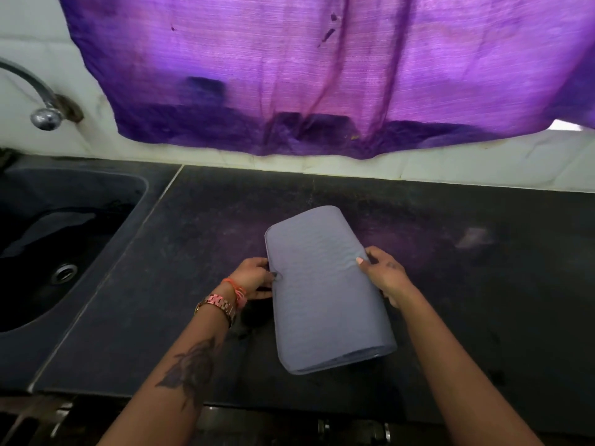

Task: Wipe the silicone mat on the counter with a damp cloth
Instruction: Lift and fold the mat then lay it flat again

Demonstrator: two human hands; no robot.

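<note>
From the head view, we hold a grey silicone mat (325,284), folded or loosely rolled into a thick pad, at the middle of a dark stone counter (467,300). Our left hand (254,278) grips its left edge, fingers curled together around the fold with the thumb on top. Our right hand (384,275) takes the opposite edge, thumb pressed onto the upper face; the other fingers are tucked beneath, so we cannot tell how they lie. No damp cloth is in sight, and wiping has not begun.

We judge the mat light, soft and floppy, with a faintly ribbed skin that should grip more than slip. It looks unbreakable, though likely to sag or spring open if released. The two long edges, where we already hold it, seem the surest places to keep control while spreading it flat.

Bare counter lies to the right and toward the tiled wall (483,169), ample for unrolling. To the left, well apart, the sink (74,226) drops away below a tap (45,114). A purple curtain (322,75) hangs above the back edge. The near counter edge sits just beneath our forearms.
</note>
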